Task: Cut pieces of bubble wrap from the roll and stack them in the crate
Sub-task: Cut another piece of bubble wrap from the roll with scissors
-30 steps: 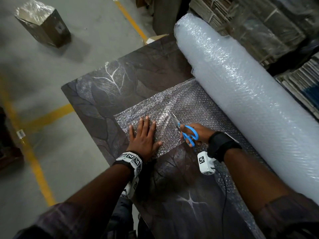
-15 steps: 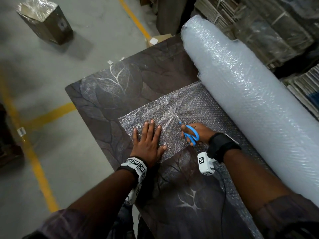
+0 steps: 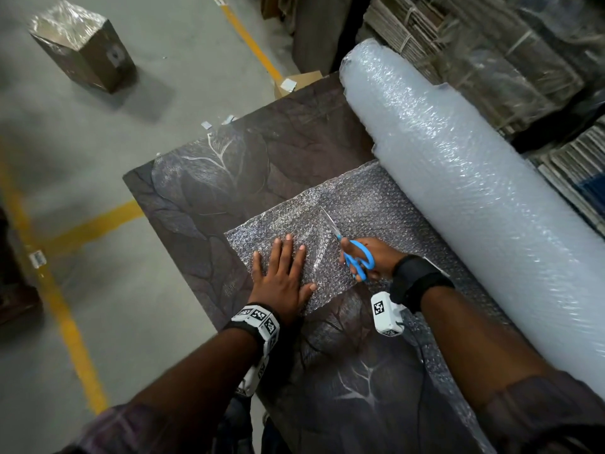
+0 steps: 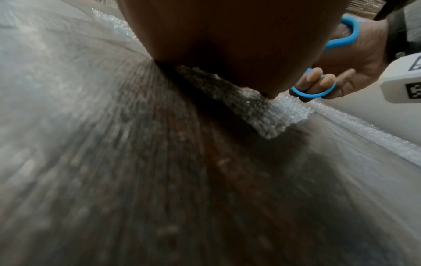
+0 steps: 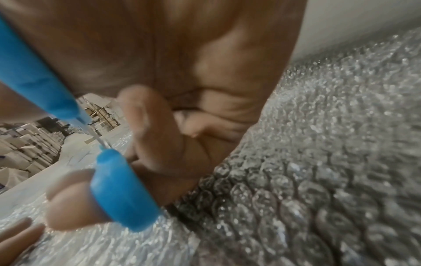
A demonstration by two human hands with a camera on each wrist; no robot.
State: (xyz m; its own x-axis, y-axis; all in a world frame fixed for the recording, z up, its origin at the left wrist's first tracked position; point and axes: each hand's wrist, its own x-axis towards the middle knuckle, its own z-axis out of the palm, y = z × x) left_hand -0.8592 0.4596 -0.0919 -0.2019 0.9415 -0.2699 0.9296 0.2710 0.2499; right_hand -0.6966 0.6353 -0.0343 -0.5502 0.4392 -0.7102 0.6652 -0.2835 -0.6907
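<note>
I had the big white roll of bubble wrap (image 3: 458, 178) lying along the right edge of the dark, leaf-patterned desk (image 3: 229, 178), with a clear sheet of bubble wrap (image 3: 353, 204) pulled out from it across the desk toward the left edge. My left hand (image 3: 283, 280) lay flat on the near part of that sheet, its fingers (image 3: 288, 253) straight and slightly spread, pressing the wrap down against the desk. My right hand (image 3: 376, 257) sat just beside it to the right, its fingers (image 4: 316, 79) curled through the loops of the blue-handled scissors (image 3: 355, 253); the metal blades pointed away from me into the sheet, and I could not tell how far apart they stood. In the right wrist view the blue handle (image 5: 123, 189) was close and blurred, with the bubbles of the sheet (image 5: 318, 180) right under the palm. On the grey floor beyond the desk's far left corner stood a brown box wrapped in clear film (image 3: 82, 47), and yellow lines (image 3: 65, 312) ran across the floor.
</note>
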